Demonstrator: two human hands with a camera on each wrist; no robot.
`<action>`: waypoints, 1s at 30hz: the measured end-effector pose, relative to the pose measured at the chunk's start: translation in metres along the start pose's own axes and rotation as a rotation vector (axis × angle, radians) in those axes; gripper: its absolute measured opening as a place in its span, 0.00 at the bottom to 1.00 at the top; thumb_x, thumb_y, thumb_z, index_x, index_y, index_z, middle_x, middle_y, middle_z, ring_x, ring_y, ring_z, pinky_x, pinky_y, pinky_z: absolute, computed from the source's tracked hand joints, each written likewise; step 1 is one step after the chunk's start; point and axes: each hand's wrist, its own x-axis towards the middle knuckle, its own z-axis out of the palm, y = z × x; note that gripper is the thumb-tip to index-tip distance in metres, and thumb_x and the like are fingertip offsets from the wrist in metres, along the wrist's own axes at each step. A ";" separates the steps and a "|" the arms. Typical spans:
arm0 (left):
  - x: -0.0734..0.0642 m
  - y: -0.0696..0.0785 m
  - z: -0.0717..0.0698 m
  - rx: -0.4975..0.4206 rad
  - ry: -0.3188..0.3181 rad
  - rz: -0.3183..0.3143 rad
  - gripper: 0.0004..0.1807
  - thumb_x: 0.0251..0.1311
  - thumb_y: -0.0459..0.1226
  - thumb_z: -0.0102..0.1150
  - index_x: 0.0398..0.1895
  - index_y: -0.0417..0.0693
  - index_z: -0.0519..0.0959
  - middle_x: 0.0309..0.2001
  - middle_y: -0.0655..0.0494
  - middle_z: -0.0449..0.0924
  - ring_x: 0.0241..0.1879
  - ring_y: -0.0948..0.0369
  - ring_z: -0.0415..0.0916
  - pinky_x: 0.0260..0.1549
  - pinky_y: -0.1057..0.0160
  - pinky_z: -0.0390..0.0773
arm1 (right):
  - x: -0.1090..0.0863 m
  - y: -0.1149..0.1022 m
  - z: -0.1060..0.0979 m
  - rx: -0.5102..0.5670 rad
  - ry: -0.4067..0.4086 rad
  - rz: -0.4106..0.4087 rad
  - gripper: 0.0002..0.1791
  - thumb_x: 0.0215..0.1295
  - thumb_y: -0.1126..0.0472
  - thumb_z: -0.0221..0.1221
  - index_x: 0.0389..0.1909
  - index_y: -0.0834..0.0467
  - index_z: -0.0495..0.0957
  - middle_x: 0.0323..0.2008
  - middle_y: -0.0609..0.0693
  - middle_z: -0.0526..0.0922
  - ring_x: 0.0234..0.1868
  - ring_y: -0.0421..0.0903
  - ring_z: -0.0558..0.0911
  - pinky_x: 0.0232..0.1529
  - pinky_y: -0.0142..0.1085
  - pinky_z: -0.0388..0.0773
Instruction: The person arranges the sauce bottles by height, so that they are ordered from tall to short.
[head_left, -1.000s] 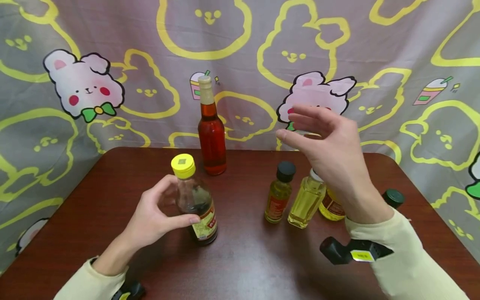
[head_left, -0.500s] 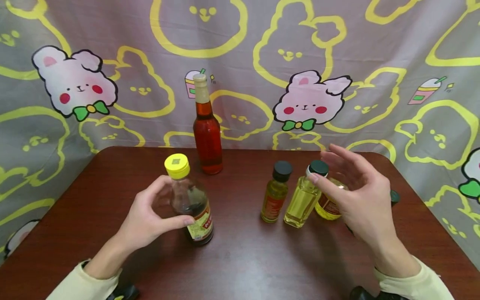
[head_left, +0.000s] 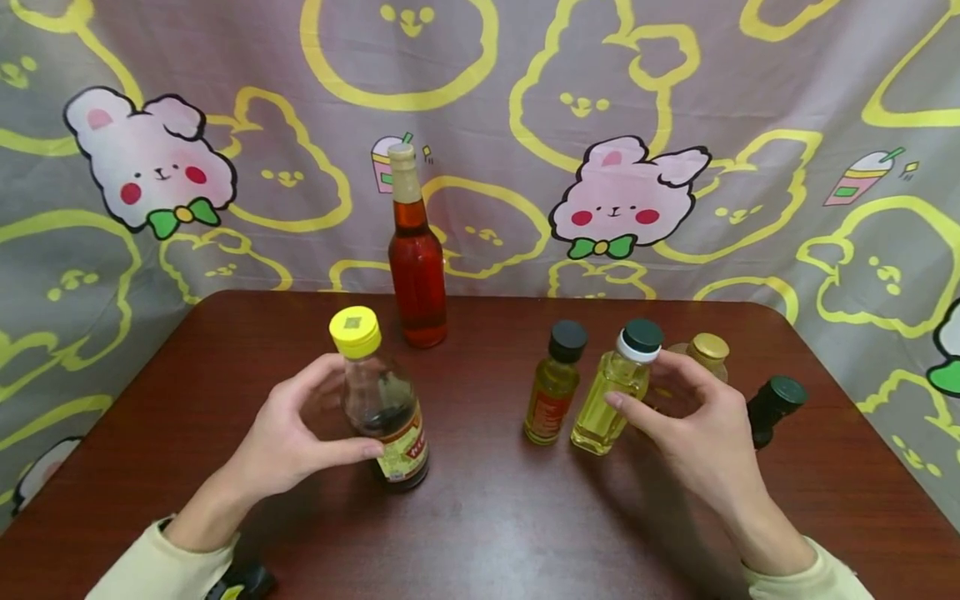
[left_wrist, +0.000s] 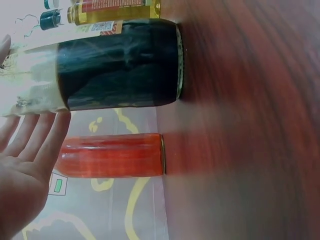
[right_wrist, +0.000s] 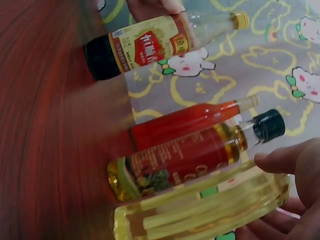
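Note:
In the head view my left hand (head_left: 281, 429) holds a yellow-capped sauce bottle (head_left: 390, 408) with dark liquid, thumb across its front and fingers behind it. The bottle stands on the table; in the left wrist view the fingers lie against its pale upper part. My right hand (head_left: 705, 433) is round a clear, square-sided bottle of pale yellow oil (head_left: 606, 402) with a dark green cap, the thumb on its side and the fingers passing behind. Just left of it stands a smaller oil bottle (head_left: 552, 392) with a black cap and red label.
A tall bottle of red liquid (head_left: 418, 283) stands at the back of the brown table (head_left: 480, 525). Behind my right hand are a gold-capped bottle (head_left: 708, 350) and a dark green-capped bottle (head_left: 776, 404), both partly hidden. A patterned curtain (head_left: 480, 108) hangs behind the table.
My right hand has come down from above the bottles and closed round the clear oil bottle. The gold-capped bottle's top has come into view. My left hand keeps its hold on the sauce bottle.

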 end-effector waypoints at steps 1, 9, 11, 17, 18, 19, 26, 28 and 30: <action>0.000 0.000 -0.001 0.005 -0.003 -0.008 0.43 0.40 0.21 0.83 0.64 0.41 0.76 0.55 0.66 0.87 0.52 0.69 0.84 0.54 0.74 0.82 | 0.000 0.001 0.000 0.009 -0.005 0.001 0.28 0.59 0.55 0.78 0.61 0.51 0.83 0.48 0.37 0.89 0.46 0.26 0.86 0.48 0.20 0.82; 0.001 -0.001 -0.006 0.048 -0.043 -0.096 0.39 0.44 0.27 0.85 0.63 0.47 0.78 0.53 0.64 0.86 0.51 0.67 0.84 0.55 0.72 0.81 | 0.002 0.008 -0.002 -0.009 -0.062 0.004 0.29 0.61 0.53 0.78 0.62 0.52 0.82 0.48 0.35 0.87 0.47 0.26 0.85 0.48 0.19 0.82; 0.000 -0.002 -0.006 0.047 -0.056 -0.108 0.39 0.45 0.28 0.85 0.63 0.48 0.78 0.53 0.63 0.86 0.51 0.66 0.84 0.56 0.72 0.81 | 0.002 0.009 -0.003 -0.022 -0.076 0.004 0.30 0.61 0.51 0.77 0.63 0.52 0.81 0.49 0.37 0.87 0.48 0.26 0.85 0.48 0.18 0.81; -0.001 -0.004 -0.005 0.016 -0.065 -0.103 0.38 0.46 0.28 0.84 0.64 0.48 0.78 0.56 0.62 0.86 0.53 0.66 0.84 0.57 0.71 0.81 | 0.002 0.011 -0.004 -0.058 -0.087 -0.043 0.30 0.61 0.51 0.78 0.62 0.52 0.82 0.49 0.38 0.87 0.48 0.24 0.84 0.48 0.18 0.81; -0.001 -0.004 -0.005 0.014 -0.061 -0.099 0.38 0.46 0.28 0.83 0.63 0.48 0.78 0.56 0.62 0.86 0.52 0.65 0.84 0.57 0.71 0.81 | 0.002 0.012 -0.003 -0.063 -0.086 -0.053 0.29 0.61 0.52 0.78 0.62 0.52 0.82 0.49 0.39 0.87 0.47 0.24 0.84 0.47 0.18 0.81; -0.001 -0.004 -0.004 0.013 -0.057 -0.093 0.38 0.46 0.28 0.83 0.63 0.48 0.78 0.56 0.61 0.86 0.52 0.65 0.84 0.57 0.71 0.81 | 0.002 0.012 -0.003 -0.068 -0.082 -0.059 0.29 0.60 0.52 0.78 0.62 0.53 0.82 0.49 0.40 0.87 0.47 0.24 0.84 0.47 0.18 0.81; -0.001 0.000 0.000 0.037 0.005 -0.071 0.35 0.42 0.28 0.85 0.56 0.47 0.79 0.50 0.62 0.88 0.48 0.66 0.84 0.52 0.71 0.83 | 0.005 0.015 -0.002 -0.078 -0.089 -0.088 0.30 0.60 0.53 0.78 0.63 0.54 0.81 0.53 0.53 0.88 0.47 0.21 0.83 0.46 0.17 0.81; 0.000 0.001 0.002 0.029 0.012 -0.073 0.34 0.42 0.28 0.86 0.55 0.47 0.79 0.51 0.62 0.88 0.47 0.66 0.84 0.52 0.70 0.83 | 0.004 0.015 -0.002 -0.085 -0.090 -0.089 0.30 0.60 0.53 0.78 0.63 0.54 0.81 0.53 0.53 0.88 0.47 0.21 0.83 0.46 0.18 0.81; 0.001 0.002 0.003 0.024 0.011 -0.077 0.33 0.42 0.28 0.86 0.54 0.47 0.79 0.52 0.62 0.88 0.48 0.66 0.84 0.52 0.69 0.83 | 0.003 0.015 -0.004 -0.096 -0.090 -0.083 0.30 0.60 0.52 0.78 0.63 0.54 0.81 0.52 0.53 0.88 0.47 0.21 0.83 0.46 0.18 0.81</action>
